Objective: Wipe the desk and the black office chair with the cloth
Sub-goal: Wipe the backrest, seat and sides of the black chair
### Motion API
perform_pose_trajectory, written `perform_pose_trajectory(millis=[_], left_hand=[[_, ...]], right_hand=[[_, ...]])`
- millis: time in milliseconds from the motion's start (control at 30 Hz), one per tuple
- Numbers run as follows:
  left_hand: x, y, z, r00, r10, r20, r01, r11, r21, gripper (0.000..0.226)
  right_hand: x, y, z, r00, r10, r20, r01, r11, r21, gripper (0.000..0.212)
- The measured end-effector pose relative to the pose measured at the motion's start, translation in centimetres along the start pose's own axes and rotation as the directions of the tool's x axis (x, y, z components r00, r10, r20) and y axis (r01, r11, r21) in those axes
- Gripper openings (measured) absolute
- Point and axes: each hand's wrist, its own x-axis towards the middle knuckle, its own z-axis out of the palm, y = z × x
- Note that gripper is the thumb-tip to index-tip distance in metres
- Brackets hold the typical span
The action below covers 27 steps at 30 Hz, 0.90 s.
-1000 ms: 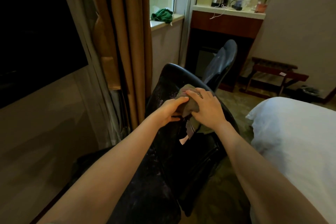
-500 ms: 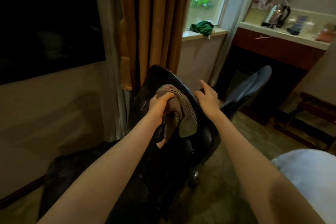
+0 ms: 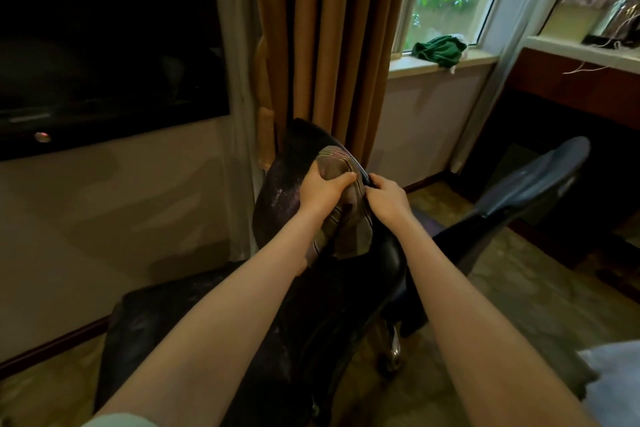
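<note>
The black office chair (image 3: pixel 277 204) stands in front of me, its worn backrest tilted toward the curtain and its seat at the lower left. A grey-brown striped cloth (image 3: pixel 341 229) is draped over the top edge of the backrest. My left hand (image 3: pixel 320 189) grips the cloth near the top of the backrest. My right hand (image 3: pixel 388 199) sits just right of it, fingers curled on the backrest's edge and the cloth's border. The chair's armrest (image 3: pixel 530 180) sticks out to the right. The desk (image 3: pixel 581 83) is at the far right.
Brown curtains (image 3: pixel 332 38) hang right behind the chair. A dark TV (image 3: pixel 104 38) is on the left wall. A green cloth (image 3: pixel 438 49) lies on the windowsill. A kettle (image 3: pixel 623 14) stands on the desk. A white bed corner (image 3: pixel 616 378) shows at lower right.
My right hand, lifted off and open half a second ago, has come back to the backrest edge beside the cloth. My left hand slid the cloth higher on the backrest. My view moved closer.
</note>
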Motion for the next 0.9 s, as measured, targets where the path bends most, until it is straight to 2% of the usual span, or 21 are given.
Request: perform_pose_trajectory(millis=[267,433,500,667,900], left_hand=[[2.7,0.4,1.6,0.982,0.179,-0.061,-0.159,0.957,0.241,0.037],[5.6,-0.3,1.8,0.963,0.114,-0.244,-0.03,0.946,0.322,0.042],[6.2,-0.7,2.3,0.955,0.108,-0.277,-0.006,0.939,0.344,0.04],[5.1,-1.2,2.5,0.969,0.091,-0.23,0.005,0.923,0.386,0.043],[-1.0,-2.7,3.3,0.988,0.018,-0.153,0.024,0.963,0.268,0.048]], right_hand=[[2.7,0.1,0.1,0.996,-0.051,0.079,0.049,0.998,0.026,0.053],[4.0,0.4,-0.2,0.981,-0.104,0.162,0.09,0.992,0.087,0.052],[4.5,0.7,-0.4,0.974,-0.122,0.192,0.103,0.989,0.106,0.053],[5.4,0.6,-0.2,0.972,-0.14,0.19,0.113,0.983,0.145,0.053],[5.7,0.5,-0.7,0.964,-0.161,0.213,0.131,0.98,0.149,0.05]])
